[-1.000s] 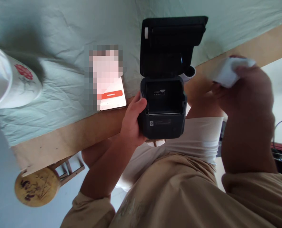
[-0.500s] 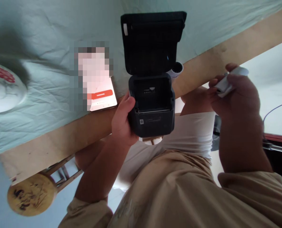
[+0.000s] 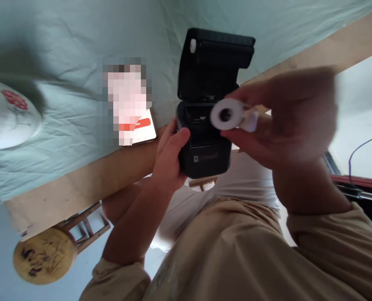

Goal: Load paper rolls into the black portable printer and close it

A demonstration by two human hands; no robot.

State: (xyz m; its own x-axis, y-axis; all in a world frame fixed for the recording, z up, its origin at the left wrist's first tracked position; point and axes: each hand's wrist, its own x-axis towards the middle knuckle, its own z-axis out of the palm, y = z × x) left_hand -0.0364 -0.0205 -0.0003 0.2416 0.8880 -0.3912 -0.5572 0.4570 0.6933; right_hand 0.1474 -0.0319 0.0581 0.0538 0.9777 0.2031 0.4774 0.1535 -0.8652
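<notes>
A black label printer [image 3: 209, 161] is tilted toward me at the table edge, its lid [image 3: 215, 54] swung up and its paper bay uncovered. My left hand [image 3: 170, 161] grips the printer's left side, thumb over the rim. Between the fingers of my right hand [image 3: 286, 117], smeared by motion, is a small white paper roll [image 3: 226, 115] with a dark hole in its core. A loose tail of paper hangs at its right side. The roll appears in front of the bay's right part and hides it; whether they touch I cannot tell.
On the pale green tablecloth [image 3: 79, 37] lies a lit phone [image 3: 146, 129], partly pixelated. A white container with a red flower [image 3: 13, 121] stands at the left. The bare wooden table edge [image 3: 79, 184] runs diagonally; a round wooden stool [image 3: 44, 255] is below it.
My right hand has brought the paper roll leftward from the far right to the printer's bay. The printer, in my left hand, appears slightly further right and turned a little.
</notes>
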